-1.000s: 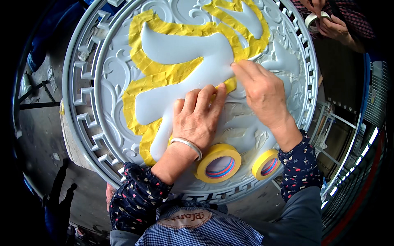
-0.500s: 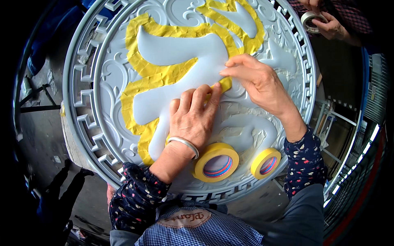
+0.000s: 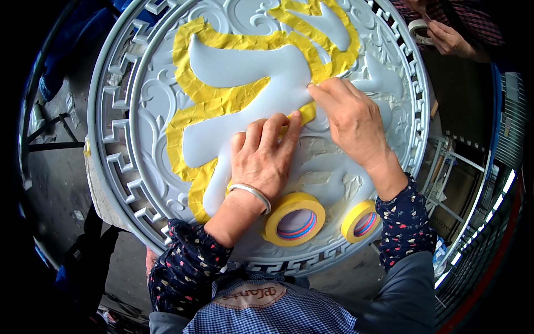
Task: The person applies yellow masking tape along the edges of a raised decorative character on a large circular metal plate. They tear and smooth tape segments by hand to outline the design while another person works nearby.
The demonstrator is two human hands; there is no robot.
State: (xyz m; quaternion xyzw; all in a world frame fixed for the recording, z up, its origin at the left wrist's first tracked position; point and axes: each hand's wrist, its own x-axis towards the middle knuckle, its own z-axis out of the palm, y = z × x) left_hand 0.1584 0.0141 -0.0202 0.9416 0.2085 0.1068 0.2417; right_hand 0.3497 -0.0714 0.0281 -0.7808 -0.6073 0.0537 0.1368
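Note:
A round pale-grey relief panel (image 3: 146,89) with a fretwork rim lies before me. Strips of yellow masking tape (image 3: 183,133) follow the outline of its smooth raised shape (image 3: 261,64). My left hand (image 3: 260,153) rests on that shape, fingers spread a little, its index fingertip pressing a short tape piece (image 3: 305,114). Up and to the right of it, my right hand (image 3: 351,119) is pinched at the shape's edge, close to the upper tape; anything between its fingertips is too small to make out.
Two yellow tape rolls, a larger roll (image 3: 272,225) and a smaller roll (image 3: 348,225), lie on the panel's near part. At the far right, another person's hand (image 3: 448,40) is beside a white tape roll (image 3: 417,32). A metal frame (image 3: 464,161) stands to the right.
My right hand has closed from parted fingers into a pinch, its back turning upward. My left hand stays on the tape piece. A dark-clothed figure at lower left has shifted.

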